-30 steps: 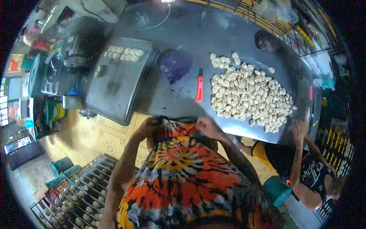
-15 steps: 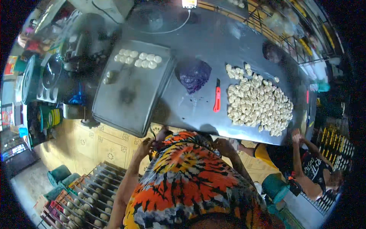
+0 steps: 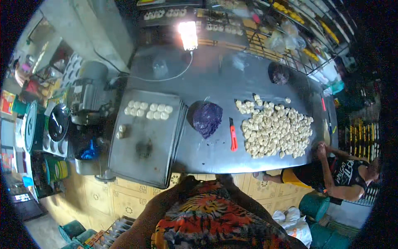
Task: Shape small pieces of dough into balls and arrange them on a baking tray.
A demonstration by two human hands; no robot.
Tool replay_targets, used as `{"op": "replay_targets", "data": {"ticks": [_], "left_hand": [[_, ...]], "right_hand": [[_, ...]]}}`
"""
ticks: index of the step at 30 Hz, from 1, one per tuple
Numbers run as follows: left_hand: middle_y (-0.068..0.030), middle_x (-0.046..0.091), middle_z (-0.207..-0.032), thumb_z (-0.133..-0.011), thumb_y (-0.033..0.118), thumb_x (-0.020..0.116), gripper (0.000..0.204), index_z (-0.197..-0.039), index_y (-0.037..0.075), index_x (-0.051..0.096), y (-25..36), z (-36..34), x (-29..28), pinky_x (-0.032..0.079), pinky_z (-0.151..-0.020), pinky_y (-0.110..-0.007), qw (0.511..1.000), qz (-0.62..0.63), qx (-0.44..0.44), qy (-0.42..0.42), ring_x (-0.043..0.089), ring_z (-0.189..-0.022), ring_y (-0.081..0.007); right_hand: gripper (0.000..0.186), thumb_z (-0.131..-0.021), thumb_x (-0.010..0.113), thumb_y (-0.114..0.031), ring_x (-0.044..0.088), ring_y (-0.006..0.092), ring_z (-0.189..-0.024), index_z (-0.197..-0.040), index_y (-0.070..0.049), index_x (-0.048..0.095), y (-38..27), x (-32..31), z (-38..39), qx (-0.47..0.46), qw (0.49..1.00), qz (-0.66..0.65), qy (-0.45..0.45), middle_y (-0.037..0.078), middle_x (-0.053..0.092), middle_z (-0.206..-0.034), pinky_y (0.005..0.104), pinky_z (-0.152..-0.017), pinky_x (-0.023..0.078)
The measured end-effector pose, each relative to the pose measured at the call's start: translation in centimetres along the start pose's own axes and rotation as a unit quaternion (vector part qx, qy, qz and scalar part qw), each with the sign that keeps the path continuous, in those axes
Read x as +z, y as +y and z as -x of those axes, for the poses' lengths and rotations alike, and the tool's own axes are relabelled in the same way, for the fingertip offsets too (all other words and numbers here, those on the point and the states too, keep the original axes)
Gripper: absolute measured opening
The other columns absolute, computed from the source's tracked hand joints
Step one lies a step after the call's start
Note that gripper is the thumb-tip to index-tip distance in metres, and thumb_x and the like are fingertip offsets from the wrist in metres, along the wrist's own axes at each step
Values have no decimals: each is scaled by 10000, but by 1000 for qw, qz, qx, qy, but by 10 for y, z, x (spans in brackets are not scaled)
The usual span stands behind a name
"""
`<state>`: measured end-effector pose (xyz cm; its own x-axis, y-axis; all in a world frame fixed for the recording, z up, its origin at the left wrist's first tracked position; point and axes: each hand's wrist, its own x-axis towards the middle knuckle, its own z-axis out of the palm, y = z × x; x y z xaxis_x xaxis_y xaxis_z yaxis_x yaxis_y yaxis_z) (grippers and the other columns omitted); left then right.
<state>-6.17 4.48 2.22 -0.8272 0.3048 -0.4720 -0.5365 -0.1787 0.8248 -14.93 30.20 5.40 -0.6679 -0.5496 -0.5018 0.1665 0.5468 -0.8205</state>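
Observation:
My left hand (image 3: 188,179) and my right hand (image 3: 225,178) are low in front of my tie-dyed shirt, close to the table's near edge. Both look dark and blurred, and their fingers do not show clearly. Nearest the left one is a stack of dark metal baking trays (image 3: 137,168). Rows of round white dough balls (image 3: 156,111) sit on its top tray, with a pair of dough balls (image 3: 120,132) apart from them. A mound of purple filling (image 3: 207,119) lies right of the trays. Beyond it are a red box cutter (image 3: 233,135) and a large heap of small dough pieces (image 3: 277,128).
Another person (image 3: 340,174) stands at the table's right end, hands by its edge. A lit lamp (image 3: 188,36) with a white cord is at the back. A dark round lump (image 3: 278,73) lies far right. A machine (image 3: 89,97) stands left; green buckets (image 3: 314,206) are on the floor.
My view has tilted up, so the table appears lower and more of the back shows. My hands have come closer together from the sides of my shirt toward the table's edge.

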Motion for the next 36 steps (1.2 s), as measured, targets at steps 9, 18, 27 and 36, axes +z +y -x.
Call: {"op": "replay_targets", "data": {"ticks": [9, 18, 27, 36], "left_hand": [[-148, 659, -1092, -946, 436, 608, 449, -1230, 89, 611, -27, -29, -3, 504, -653, -302, 855, 418, 180, 250, 629, -837, -219], [-108, 685, -1175, -938, 300, 561, 417, -1295, 90, 609, 62, -23, 64, 535, -832, -292, 678, 547, 60, 488, 674, -978, -222], [-103, 707, -1058, -891, 249, 644, 400, -1237, 48, 631, -88, -23, -11, 542, -816, -334, 968, 159, 50, 186, 672, -923, -228], [-102, 721, -977, -829, 175, 726, 385, -1168, 8, 651, -188, 85, -96, 535, -819, -332, 988, 129, 55, 62, 665, -895, -198]], "right_hand": [[191, -950, 610, -167, 561, 180, -801, -1072, -23, 641, 43, -88, 26, 30, 996, -52, -59, 83, 643, -974, 332, -740, 458], [244, -950, 616, -184, 578, 188, -897, -1133, -24, 636, 92, -148, 57, 96, 991, -83, -45, 90, 644, -1066, 342, -804, 468], [301, -950, 622, -201, 595, 197, -993, -1194, -25, 631, 62, -154, 77, 127, 985, -106, -48, 98, 645, -1158, 352, -868, 478], [361, -950, 627, -219, 612, 205, -1088, -1254, -26, 626, 42, -143, 53, 306, 885, -275, -219, 105, 646, -1250, 362, -932, 488]]}}
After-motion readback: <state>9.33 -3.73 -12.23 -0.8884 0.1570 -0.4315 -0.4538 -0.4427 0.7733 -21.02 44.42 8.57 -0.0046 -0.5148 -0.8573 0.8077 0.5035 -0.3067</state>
